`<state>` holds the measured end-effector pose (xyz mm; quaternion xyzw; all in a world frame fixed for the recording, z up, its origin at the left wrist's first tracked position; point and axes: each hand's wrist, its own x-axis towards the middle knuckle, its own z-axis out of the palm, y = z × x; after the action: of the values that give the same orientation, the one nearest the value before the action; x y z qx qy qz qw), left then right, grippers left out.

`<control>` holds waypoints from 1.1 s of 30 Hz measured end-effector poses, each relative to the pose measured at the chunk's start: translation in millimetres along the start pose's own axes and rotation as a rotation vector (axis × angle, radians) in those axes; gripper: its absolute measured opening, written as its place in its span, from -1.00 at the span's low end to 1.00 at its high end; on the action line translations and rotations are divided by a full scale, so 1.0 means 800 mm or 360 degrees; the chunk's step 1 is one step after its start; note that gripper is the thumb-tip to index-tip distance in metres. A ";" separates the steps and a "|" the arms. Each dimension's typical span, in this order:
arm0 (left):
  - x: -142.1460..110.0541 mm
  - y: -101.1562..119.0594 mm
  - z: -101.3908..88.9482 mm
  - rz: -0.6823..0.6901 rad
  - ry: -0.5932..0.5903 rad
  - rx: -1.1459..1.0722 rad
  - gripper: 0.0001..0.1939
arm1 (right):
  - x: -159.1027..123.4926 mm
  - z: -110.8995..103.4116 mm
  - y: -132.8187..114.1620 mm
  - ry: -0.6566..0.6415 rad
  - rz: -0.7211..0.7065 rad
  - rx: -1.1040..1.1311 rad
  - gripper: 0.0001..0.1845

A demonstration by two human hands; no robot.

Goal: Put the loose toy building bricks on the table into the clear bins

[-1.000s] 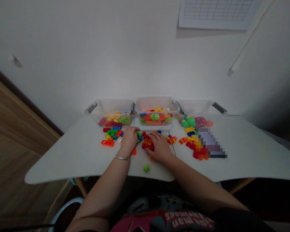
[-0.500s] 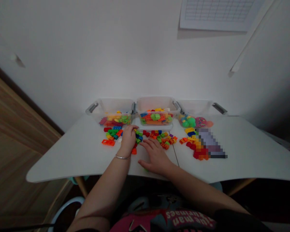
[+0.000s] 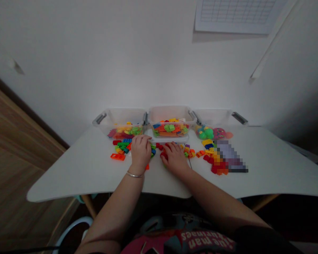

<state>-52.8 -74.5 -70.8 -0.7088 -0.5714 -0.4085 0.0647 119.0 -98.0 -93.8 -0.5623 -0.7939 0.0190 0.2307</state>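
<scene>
My left hand, with a thin bracelet on the wrist, rests on the white table just in front of the left clear bin. Its fingers are curled down over loose bricks, and what they hold is hidden. My right hand lies beside it on the heap of small coloured bricks in front of the middle bin, fingers stretched forward and slightly apart. A red brick sits against its thumb. Green, blue and red bricks lie left of my left hand.
Three clear bins stand in a row against the wall, the right one holding green and pink toys. An orange flat piece lies at the left. More bricks and a blurred patch sit to the right. The table's front edge is near my body.
My right hand drew back toward the front edge, then moved forward again onto the brick heap. The loose green brick near the front edge is no longer visible. My left hand shifted slightly.
</scene>
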 end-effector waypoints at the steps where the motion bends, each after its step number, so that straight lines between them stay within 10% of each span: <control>1: -0.001 0.004 0.000 -0.0004 -0.0023 0.0061 -0.70 | 0.004 0.000 0.004 0.0008 0.0015 -0.0029 -0.50; 15: -0.009 0.001 0.025 -0.0009 -0.0341 0.0313 -0.61 | -0.014 -0.049 0.069 0.0404 0.0305 -0.0293 -0.47; 22: -0.011 -0.003 0.028 0.0040 -0.0436 0.0318 -0.65 | -0.059 -0.059 0.120 0.0297 0.0706 -0.0620 -0.40; 33: -0.009 0.004 0.024 0.0079 -0.0554 0.0320 -0.61 | -0.058 -0.047 0.117 0.0190 0.0740 -0.0527 -0.40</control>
<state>-40.5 -70.6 -87.2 -0.7726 -0.5942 -0.2189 0.0455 228.4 -114.4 -103.1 -0.7593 -0.6210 -0.0916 0.1715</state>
